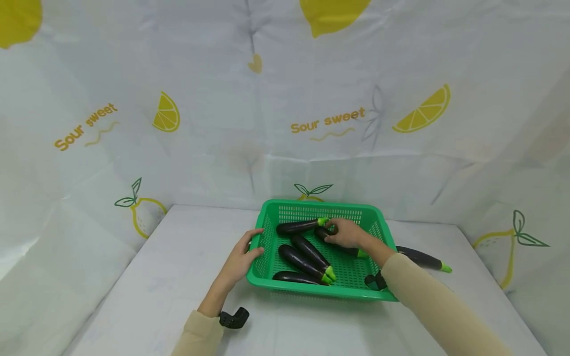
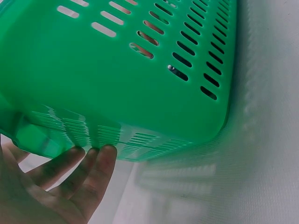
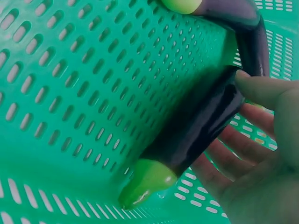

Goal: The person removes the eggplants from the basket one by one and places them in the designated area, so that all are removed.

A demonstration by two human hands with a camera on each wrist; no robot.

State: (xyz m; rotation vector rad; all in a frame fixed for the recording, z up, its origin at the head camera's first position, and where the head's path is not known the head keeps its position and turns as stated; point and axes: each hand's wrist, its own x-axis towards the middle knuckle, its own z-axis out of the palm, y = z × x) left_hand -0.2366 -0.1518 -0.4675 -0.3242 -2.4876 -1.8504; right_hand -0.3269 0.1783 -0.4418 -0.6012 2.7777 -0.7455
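A green plastic basket (image 1: 311, 291) with slotted walls stands on the white table, several dark purple eggplants lying inside it. My left hand (image 1: 240, 257) grips the basket's left rim, thumb over the edge. In the left wrist view, the fingers (image 2: 100, 172) of that hand rest against the outer wall. Inside the basket, my right hand (image 1: 347, 233) holds an eggplant (image 3: 196, 123) near the back right, thumb on its upper side and fingers along the other side. Its green stem end points toward the basket's right wall. Another eggplant (image 1: 297, 227) lies just left of this hand.
One more eggplant (image 1: 420, 259) lies on the table outside the basket, to its right. White cloth printed with lemons (image 1: 423, 111) hangs behind the table. A black wrist camera (image 1: 236, 319) sits on the left wrist, in front of the basket.
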